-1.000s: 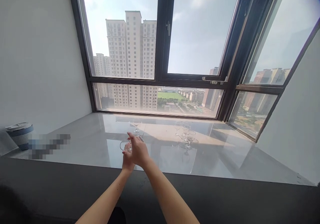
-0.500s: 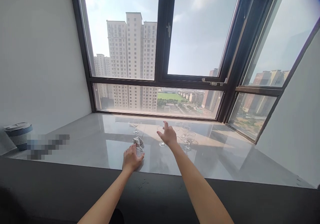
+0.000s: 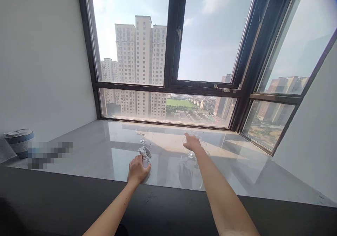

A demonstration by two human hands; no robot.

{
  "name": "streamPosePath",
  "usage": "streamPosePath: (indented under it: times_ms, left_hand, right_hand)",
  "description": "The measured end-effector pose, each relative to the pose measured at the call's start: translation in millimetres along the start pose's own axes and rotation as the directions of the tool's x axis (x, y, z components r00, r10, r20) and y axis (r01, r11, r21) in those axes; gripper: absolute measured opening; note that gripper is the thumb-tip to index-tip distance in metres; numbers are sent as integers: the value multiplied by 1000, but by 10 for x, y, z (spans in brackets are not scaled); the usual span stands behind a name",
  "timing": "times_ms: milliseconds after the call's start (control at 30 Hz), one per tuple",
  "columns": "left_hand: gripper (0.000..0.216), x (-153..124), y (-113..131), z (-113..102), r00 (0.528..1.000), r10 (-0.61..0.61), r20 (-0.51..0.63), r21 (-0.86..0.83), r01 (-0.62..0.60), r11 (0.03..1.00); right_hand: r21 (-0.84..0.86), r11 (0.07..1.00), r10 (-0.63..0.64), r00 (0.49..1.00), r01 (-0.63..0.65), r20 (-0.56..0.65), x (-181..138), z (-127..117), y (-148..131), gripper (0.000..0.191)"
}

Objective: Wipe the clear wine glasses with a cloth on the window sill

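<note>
My left hand point(image 3: 138, 170) rests on the grey sill near its front edge, fingers closed on a crumpled greyish-white cloth point(image 3: 145, 153). Beyond the cloth, a clear stemmed glass point(image 3: 143, 137) stands upright by itself. To the right, my right hand point(image 3: 192, 143) is curled round the bowl of another stemmed glass point(image 3: 191, 155); its foot shows below the fingers. Other clear stemmed glasses point(image 3: 204, 144) stand close behind and beside this hand, partly covered by it and my forearm.
The glossy sill point(image 3: 92, 159) reflects the window and ends at a front edge. A blue and grey container with a pale lid point(image 3: 19, 143) stands at the far left, beside a blurred patch. Dark-framed windows point(image 3: 168, 87) rise behind.
My right hand has moved right with the glass, from the middle of the sill to the grouped glasses. My left hand and the cloth stay almost in place.
</note>
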State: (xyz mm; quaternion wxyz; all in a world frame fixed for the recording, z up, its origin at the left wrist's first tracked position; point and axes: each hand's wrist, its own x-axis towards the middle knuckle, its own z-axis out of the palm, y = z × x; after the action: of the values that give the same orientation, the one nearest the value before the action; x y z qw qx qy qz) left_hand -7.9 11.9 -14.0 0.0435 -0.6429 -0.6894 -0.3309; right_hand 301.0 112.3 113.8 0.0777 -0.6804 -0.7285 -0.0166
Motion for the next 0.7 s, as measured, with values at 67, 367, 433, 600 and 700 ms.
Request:
streamPosePath:
  times_ms: [67,367,433,600,700]
  left_hand:
    - [49,-7,1,-1,1000,6,-15,7,-6,1000]
    - [43,-24,19,-21,999,21,-29,17,-21,1000]
    - [42,-23,27,-30,1000,18,-25,16,-18,1000]
    - [41,-24,32,-29,1000,5,-13,25,-5,1000]
    - [42,-28,21,-19,1000,6,-15,23,-5,1000]
  right_hand:
    - [1,1000,21,1000,-21,-1,50,-9,44,62]
    - [-28,998,52,998,-53,-20,210,54,105,60]
    - [-23,998,61,998,-61,-21,229,70,117,59]
    - [7,997,72,997,-72,-20,254,75,169,61]
    - [17,997,71,997,-71,-27,250,70,191,62]
